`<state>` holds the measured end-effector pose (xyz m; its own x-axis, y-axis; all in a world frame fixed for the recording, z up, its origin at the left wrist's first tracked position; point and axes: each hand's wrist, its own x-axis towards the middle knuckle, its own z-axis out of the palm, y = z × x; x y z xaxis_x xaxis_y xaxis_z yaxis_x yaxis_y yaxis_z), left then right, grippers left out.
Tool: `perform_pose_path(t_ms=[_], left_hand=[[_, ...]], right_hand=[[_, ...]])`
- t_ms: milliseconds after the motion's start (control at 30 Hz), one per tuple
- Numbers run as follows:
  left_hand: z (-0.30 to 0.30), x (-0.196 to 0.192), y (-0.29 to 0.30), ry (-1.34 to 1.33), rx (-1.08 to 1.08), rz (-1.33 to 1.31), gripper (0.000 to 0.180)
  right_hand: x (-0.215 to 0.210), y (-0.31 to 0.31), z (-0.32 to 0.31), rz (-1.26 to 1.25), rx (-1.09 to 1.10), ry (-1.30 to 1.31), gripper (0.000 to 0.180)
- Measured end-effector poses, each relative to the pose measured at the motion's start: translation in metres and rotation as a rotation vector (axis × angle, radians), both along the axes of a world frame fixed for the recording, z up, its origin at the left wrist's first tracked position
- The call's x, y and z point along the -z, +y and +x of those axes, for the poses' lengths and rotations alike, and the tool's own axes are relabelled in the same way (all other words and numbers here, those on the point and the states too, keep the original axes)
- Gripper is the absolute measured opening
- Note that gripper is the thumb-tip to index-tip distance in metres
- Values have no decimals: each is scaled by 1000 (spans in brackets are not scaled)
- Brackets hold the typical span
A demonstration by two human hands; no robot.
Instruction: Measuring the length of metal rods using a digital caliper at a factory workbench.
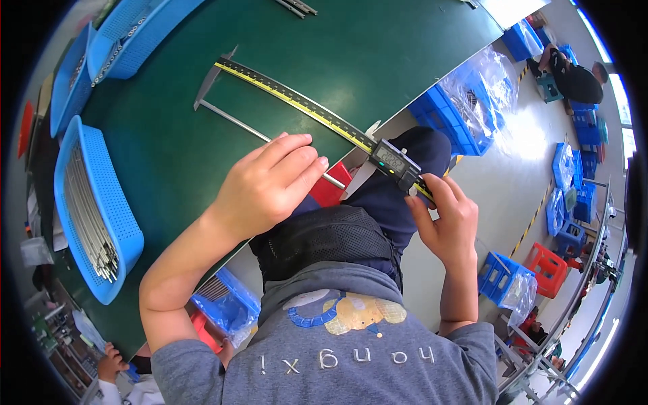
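Note:
A long digital caliper [297, 102] with a yellow-edged scale slants over the green table's edge. My right hand [447, 219] is closed on its near end, thumb and fingers beside the display unit [397, 162]. In my left hand [266, 183] a thin metal rod [235, 122] is pinched, running roughly alongside the caliper. The rod's far end meets the caliper's fixed jaw [206, 88]. Its near end sticks out past my fingers, short of the display unit; whether it touches the sliding jaw I cannot tell.
On the left of the green table [169, 162] stands a blue basket [128, 219] of metal rods [91, 209]. More blue baskets [138, 50] are at the far left. A blue crate [445, 121] with clear plastic sits beyond the table's right edge. Another person [574, 77] sits far right.

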<state>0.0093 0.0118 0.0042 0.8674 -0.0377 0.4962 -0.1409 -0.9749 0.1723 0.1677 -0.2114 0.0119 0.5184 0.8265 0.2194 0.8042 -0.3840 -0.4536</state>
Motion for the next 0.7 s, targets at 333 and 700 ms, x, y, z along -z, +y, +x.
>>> perform_pose_path(t_ms=[333,700], left_hand=[[1,0,1,-11,2,-25,23],[-1,-3,7,11,20,-71,31]], right_hand=[[1,1,-1,-20,58,-43,30],[0,2,-4,-42,63,-22,33]])
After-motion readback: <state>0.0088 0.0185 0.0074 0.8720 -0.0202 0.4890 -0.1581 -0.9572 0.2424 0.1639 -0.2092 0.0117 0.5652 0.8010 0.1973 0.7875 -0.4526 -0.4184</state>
